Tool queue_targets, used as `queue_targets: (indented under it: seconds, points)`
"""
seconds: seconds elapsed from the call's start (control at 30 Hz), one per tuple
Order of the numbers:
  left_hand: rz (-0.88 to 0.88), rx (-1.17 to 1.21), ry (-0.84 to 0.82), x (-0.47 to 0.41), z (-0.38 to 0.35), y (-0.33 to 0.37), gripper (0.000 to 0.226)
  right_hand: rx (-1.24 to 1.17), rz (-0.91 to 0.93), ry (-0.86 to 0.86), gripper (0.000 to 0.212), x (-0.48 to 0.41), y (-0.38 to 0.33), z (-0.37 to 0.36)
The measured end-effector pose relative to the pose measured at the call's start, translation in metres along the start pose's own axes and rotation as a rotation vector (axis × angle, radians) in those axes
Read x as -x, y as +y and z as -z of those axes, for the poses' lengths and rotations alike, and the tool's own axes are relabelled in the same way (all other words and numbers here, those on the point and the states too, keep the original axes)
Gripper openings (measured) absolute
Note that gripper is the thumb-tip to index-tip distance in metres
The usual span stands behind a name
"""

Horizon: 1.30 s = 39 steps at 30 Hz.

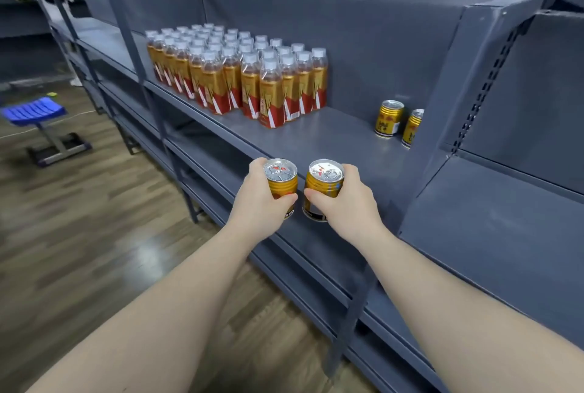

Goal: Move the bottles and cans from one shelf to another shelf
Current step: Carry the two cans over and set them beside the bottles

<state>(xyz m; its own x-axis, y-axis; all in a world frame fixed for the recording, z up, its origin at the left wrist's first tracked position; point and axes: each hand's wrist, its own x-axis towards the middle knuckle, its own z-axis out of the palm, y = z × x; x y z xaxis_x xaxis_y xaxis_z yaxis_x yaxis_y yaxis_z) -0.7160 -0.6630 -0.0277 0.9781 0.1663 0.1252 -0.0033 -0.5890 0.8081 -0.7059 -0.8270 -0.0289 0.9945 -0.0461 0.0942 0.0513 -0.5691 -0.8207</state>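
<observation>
One view only — from the person's head, tilted forward and down, close over the grey shelf [331, 140], which runs away leftward — wooden floor [79, 234] at left.

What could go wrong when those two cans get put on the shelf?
The left hand grips the left can and the right hand the right can, nearly touching: they might bump and slip. Both are at the front edge of the shelf; set down too near it, one could fall. Pushed in fast, they could topple the standing cans.
</observation>
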Motion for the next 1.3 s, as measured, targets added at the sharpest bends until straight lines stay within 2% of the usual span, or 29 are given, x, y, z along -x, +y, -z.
queue_targets:
  seconds: [0.27,0.57,0.7,0.8,0.87,1.03,1.3]
  points:
    - [-0.053,0.023,-0.092,-0.098,-0.010,-0.012,0.077,0.004,-0.116,0.117,0.071,-0.076,-0.003,-0.019]
    - [-0.204,0.098,-0.322,-0.206,-0.036,-0.015,0.077,-0.013,-0.324,0.433,0.072,-0.138,0.000,-0.027]
    - [-0.228,0.106,-0.419,-0.228,-0.059,-0.010,0.077,-0.019,-0.396,0.560,0.068,-0.152,0.006,-0.022]
    - [-0.250,0.109,-0.485,-0.242,-0.079,-0.003,0.077,-0.001,-0.460,0.638,0.052,-0.165,0.013,-0.013]
    - [-0.274,0.112,-0.508,-0.251,-0.090,0.005,0.078,-0.007,-0.491,0.692,0.050,-0.175,0.019,-0.006]
    - [-0.289,0.099,-0.507,-0.268,-0.110,0.025,0.079,-0.044,-0.516,0.787,0.061,-0.193,0.036,0.007]
    - [-0.329,0.100,-0.579,-0.290,-0.144,0.040,0.080,-0.040,-0.540,0.819,0.066,-0.207,0.053,0.014]
